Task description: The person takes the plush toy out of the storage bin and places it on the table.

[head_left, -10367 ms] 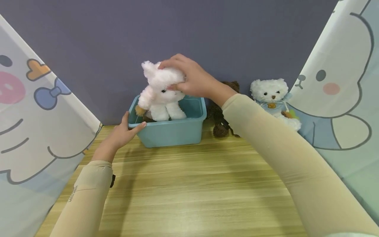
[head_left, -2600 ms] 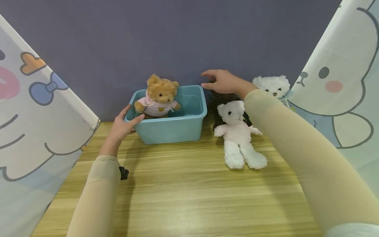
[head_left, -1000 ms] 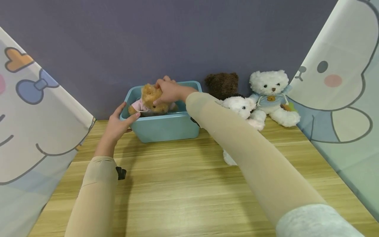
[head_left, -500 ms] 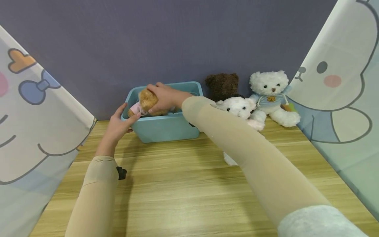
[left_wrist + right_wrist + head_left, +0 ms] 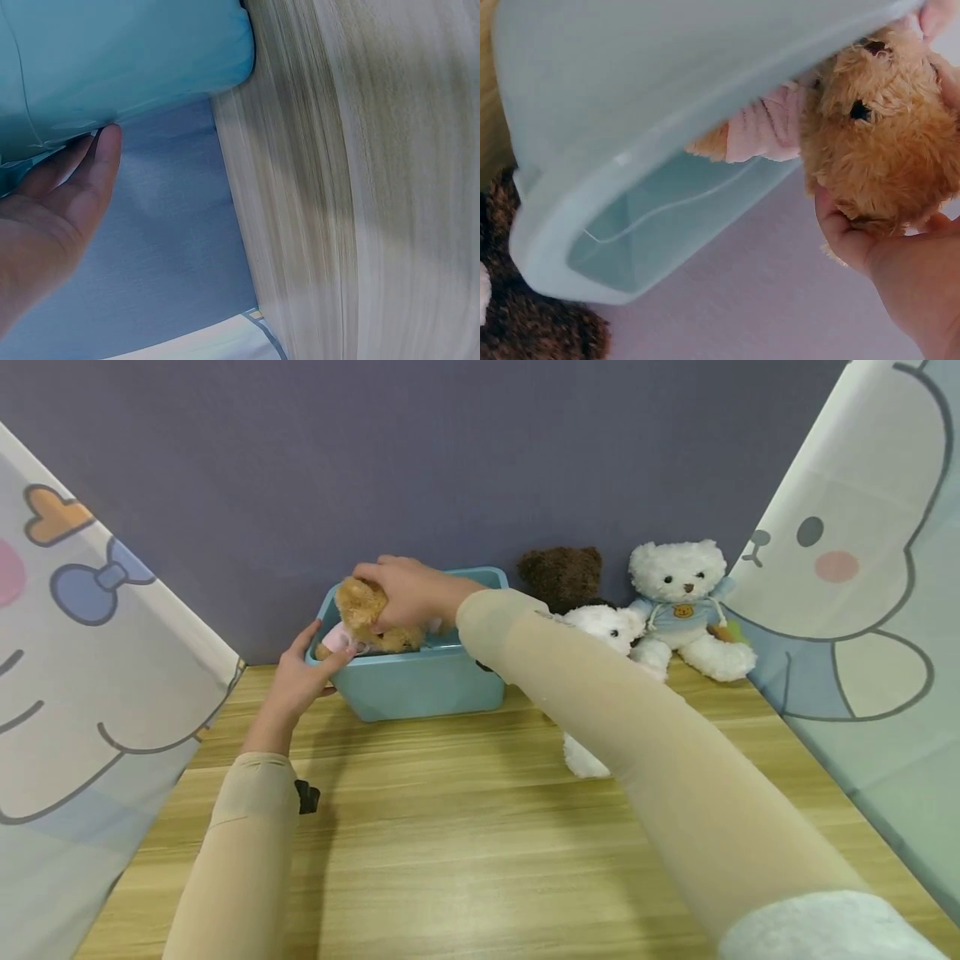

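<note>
A tan teddy bear (image 5: 360, 602) in a pink top sits in the light blue plastic bin (image 5: 420, 687), its head tipped over toward the left. My right hand (image 5: 412, 595) grips that head from above. In the right wrist view the fingers (image 5: 844, 229) curl round the furry head, and part of the pink top (image 5: 769, 127) shows inside the bin. My left hand (image 5: 295, 678) holds the bin's left rim, thumb over the front edge. From the left wrist, its fingers (image 5: 101, 169) lie against the outside of the bin (image 5: 142, 52).
Right of the bin stand a dark brown plush bear (image 5: 561, 578), a white plush animal (image 5: 603, 625) partly hidden by my right sleeve, and a white bear in a blue top (image 5: 681, 602). A grey wall (image 5: 450, 460) rises behind the wooden table (image 5: 420, 827).
Earlier the right hand held the white plush over the bin; that plush now sits on the table at right. The hand then took the tan bear's head, which has since tipped and shifted left.
</note>
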{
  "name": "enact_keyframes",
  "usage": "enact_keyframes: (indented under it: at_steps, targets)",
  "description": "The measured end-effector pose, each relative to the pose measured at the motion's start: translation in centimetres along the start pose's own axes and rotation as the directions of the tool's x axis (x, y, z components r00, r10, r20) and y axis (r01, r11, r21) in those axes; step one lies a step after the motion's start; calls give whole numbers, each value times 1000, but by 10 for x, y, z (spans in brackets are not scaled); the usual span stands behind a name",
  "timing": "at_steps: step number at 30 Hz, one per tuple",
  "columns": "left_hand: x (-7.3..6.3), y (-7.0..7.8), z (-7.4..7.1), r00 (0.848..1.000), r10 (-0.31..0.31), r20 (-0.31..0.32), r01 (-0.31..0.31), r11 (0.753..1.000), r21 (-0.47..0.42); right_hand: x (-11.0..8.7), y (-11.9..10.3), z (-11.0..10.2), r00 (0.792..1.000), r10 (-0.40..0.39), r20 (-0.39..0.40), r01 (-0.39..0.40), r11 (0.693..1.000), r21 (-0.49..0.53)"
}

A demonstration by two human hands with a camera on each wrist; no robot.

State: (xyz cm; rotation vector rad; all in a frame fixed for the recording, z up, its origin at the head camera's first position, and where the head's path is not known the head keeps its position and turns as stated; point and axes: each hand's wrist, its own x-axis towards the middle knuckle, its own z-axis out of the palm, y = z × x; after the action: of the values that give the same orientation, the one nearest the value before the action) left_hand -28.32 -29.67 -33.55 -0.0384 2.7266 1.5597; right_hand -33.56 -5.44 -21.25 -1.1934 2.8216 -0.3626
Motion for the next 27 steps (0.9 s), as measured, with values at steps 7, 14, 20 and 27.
enact_keyframes:
  at_steps: [7,14,20,27]
  targets:
    - [0,2,1,1000,-8,-2,8,1000,2,-8,-9,-13,999,29,15,-28,996,-86]
    - [-4,7,-1,1000,-23,10,23,1000,-15,-20,-17,-19,983,139,-120,-152,982,-114]
    - [1,0,-3,1000,-12,9,12,1000,-7,-32,-32,-31,950,211,-229,-243,962,-122]
    - [1,0,-1,1000,-4,10,4,1000,-7,-53,-39,-33,948,174,-265,-217,966,-140]
